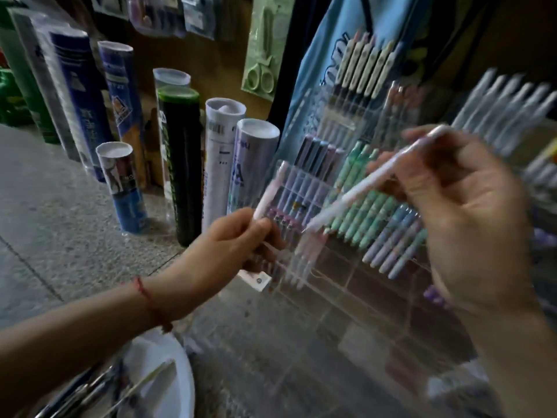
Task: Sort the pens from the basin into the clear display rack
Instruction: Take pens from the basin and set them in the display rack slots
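My left hand (pixel 229 245) pinches a pale pink pen (pixel 269 191) that points up in front of the lower left of the clear display rack (pixel 355 276). My right hand (pixel 470 224) holds a pale lilac pen (pixel 376 179) slanted across the rack's middle rows. The rack leans back and holds rows of green, blue, purple and cream pens. The white basin (pixel 177 366) sits at the bottom left under my left forearm, with several pens lying in it. The frame is blurred by motion.
Several upright tubes (pixel 177 164) stand on the speckled counter to the left of the rack. Packaged scissors (pixel 262 55) hang on the back wall. A light blue bag (pixel 328 55) hangs behind the rack. More white pens (pixel 506 107) fill a display at the right.
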### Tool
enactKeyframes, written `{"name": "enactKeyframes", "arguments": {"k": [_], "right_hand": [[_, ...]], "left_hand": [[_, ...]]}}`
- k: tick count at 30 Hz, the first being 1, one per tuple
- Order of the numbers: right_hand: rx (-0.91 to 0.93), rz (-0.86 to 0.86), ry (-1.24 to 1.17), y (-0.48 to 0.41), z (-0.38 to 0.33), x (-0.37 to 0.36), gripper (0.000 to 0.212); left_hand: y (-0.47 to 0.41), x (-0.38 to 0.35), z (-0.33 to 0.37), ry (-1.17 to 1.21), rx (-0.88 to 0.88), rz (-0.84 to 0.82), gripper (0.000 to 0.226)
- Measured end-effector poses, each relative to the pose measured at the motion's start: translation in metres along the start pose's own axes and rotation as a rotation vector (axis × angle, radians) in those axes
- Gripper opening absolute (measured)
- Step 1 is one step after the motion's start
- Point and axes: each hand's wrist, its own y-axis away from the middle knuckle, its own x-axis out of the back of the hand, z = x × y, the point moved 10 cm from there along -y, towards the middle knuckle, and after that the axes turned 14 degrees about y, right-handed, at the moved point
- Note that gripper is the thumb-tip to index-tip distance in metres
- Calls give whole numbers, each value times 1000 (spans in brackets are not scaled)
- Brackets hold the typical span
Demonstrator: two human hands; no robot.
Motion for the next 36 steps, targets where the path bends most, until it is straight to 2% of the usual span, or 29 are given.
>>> {"name": "enactKeyframes", "arguments": {"k": [2, 4, 5, 7, 11, 17, 23, 27, 30, 36], "right_hand": [[169, 85, 271, -2, -15, 18, 15], [174, 26, 517, 6, 4, 2, 18], [128, -22, 561, 11, 21, -9, 18], [37, -68, 522, 21, 51, -26, 19], [-68, -57, 410, 22, 76, -35, 30], [-199, -180, 421, 32, 104, -46, 23], [-322, -187, 396, 32, 118, -45, 24], [-413, -118, 185, 31, 118, -35, 18], [-411, -119, 148, 29, 110, -32, 9], [-262, -120, 347, 31, 97, -37, 14]], "left_hand": [[-13, -9, 14, -53, -133, 23, 25], [-24, -19, 11, -51, -183, -3, 21], [-28, -22, 6, -47, -183, -13, 20], [-34, -24, -7, -67, -160, -20, 19], [-40, -24, -13, -106, -142, -28, 23], [-41, -24, -14, -78, -142, -30, 25], [-42, -24, -14, -80, -155, -56, 27], [-41, -25, -13, -87, -162, -49, 32], [-41, -25, -14, -101, -194, -50, 32], [-42, -26, -17, -71, -214, -65, 31]]}}
